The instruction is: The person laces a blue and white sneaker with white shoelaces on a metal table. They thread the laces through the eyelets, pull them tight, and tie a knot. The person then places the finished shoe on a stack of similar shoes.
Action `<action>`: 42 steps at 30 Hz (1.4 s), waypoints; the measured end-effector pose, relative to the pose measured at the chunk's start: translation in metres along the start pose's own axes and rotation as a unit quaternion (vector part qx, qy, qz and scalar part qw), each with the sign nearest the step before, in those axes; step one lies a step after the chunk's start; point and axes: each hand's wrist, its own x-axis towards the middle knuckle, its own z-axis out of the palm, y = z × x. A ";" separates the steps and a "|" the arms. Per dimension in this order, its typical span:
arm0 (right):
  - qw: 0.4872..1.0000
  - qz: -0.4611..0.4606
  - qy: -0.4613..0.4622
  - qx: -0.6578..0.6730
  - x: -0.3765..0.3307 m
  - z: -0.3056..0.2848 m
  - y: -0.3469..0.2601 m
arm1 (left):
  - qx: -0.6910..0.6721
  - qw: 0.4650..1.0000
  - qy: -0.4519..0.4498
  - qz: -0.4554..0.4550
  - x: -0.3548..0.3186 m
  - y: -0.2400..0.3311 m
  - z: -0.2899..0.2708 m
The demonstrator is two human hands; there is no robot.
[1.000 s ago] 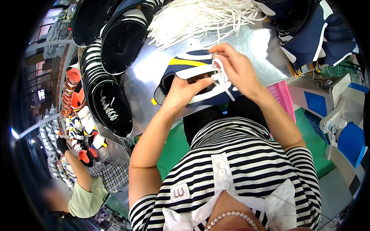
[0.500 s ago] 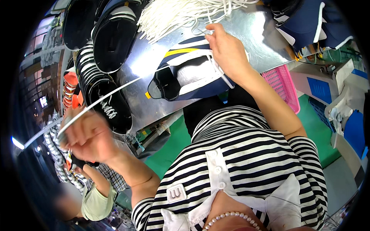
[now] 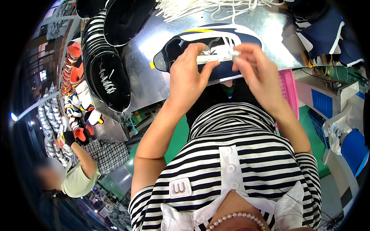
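R hand (image 3: 257, 73) is in front of the toe half of the shoe (image 3: 223, 72), right of frame centre, thumb & forefinger drawn close about the lace (image 3: 226, 41) (blurred, so can't tell if they're pinching it). L hand (image 3: 188, 75) sits on the heel side, approx. mid-frame: forefinger in the opening, thumb outside, the two gripping the near white edge between them.

Shoe lies upper centre on the metal table (image 3: 140, 73), long axis running L to R w/ a slight rise to the right; heel toward the left of frame, toe toward the upper right. Lace crosses the opening, just L of the R fingertips, so R hand is the nearer one to it; L fingertips are a bit farther left, nearer the heel.

Relative to both hands, most of the shoe is above them in frame, heel up-left of L hand, toe up from R hand. Loose laces (image 3: 192, 9) are at the top edge, apart from both.
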 end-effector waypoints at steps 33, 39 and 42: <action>0.927 -0.096 -0.229 -0.280 0.042 0.007 -0.010 | -0.017 0.963 0.011 0.270 -0.024 -0.024 -0.001; 0.949 -0.156 -0.138 -0.236 0.029 0.009 0.000 | -0.042 0.964 -0.010 0.263 -0.024 -0.023 0.000; 0.906 -0.330 0.001 -0.265 0.035 0.001 -0.013 | -0.023 0.973 -0.038 0.228 -0.022 -0.021 -0.004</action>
